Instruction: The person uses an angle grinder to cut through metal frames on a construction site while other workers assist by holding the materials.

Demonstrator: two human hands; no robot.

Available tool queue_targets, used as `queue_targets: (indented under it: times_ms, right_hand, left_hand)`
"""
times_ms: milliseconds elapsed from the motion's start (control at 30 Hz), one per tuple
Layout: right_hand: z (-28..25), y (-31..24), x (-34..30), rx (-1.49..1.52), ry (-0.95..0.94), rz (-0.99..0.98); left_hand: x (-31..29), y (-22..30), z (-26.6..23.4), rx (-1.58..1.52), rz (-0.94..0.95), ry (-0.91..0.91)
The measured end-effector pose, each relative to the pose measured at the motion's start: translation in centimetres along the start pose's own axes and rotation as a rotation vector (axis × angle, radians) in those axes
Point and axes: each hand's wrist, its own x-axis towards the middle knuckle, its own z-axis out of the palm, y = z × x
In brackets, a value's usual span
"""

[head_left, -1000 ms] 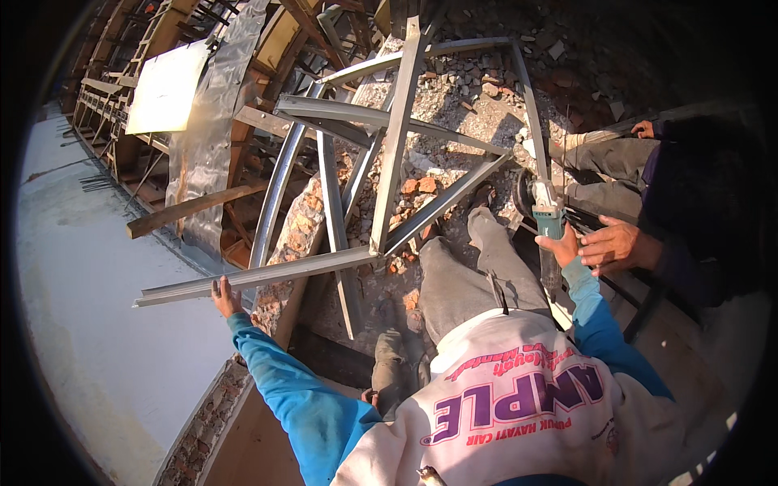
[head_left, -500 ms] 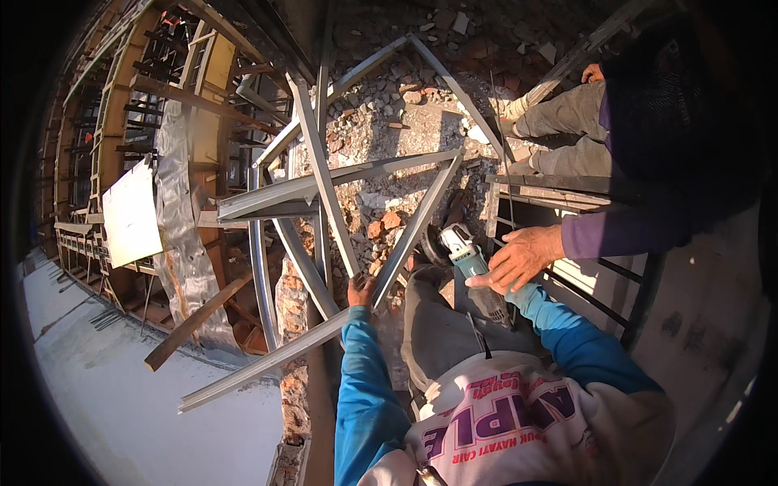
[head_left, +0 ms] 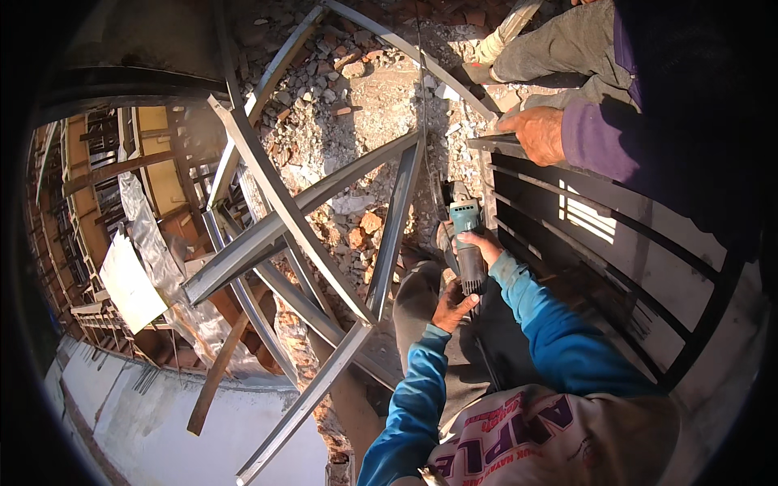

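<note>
An angle grinder (head_left: 467,217) with a teal body and dark grey rear end points away from me above my lap. My right hand (head_left: 488,245) is closed round its middle. At the rear end, my left hand (head_left: 454,308) grips the tool, thumb on the near side. The grinder's disc is in shadow and hard to make out. Left of my hands stands a frame of grey metal channel bars (head_left: 395,231), crossed and joined at angles. One bar (head_left: 304,405) slants down toward the lower left.
A co-worker's hand (head_left: 536,134) in a purple sleeve rests near the top of a dark metal railing (head_left: 600,198) on the right. Broken bricks and rubble (head_left: 356,219) cover the ground ahead. A rough brick wall edge (head_left: 292,328), timber (head_left: 217,377) and a white board (head_left: 130,279) lie left.
My left hand has left the metal bars and moved right onto the grinder. The co-worker's hand has drawn back from the grinder toward the railing. The view has shifted.
</note>
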Motion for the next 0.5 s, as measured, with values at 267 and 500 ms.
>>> queue_targets:
  times_ms: [267, 500]
  right_hand:
    - [-6.3, 0.2, 3.3, 0.085, 0.079, 0.006]
    - [-8.1, 1.1, 8.0, 0.065, 0.108, -0.120]
  left_hand:
    - [15.1, 4.4, -17.2, 1.542, 0.291, 0.715]
    - [22.4, 12.4, -29.0, 2.257, -0.209, 0.690]
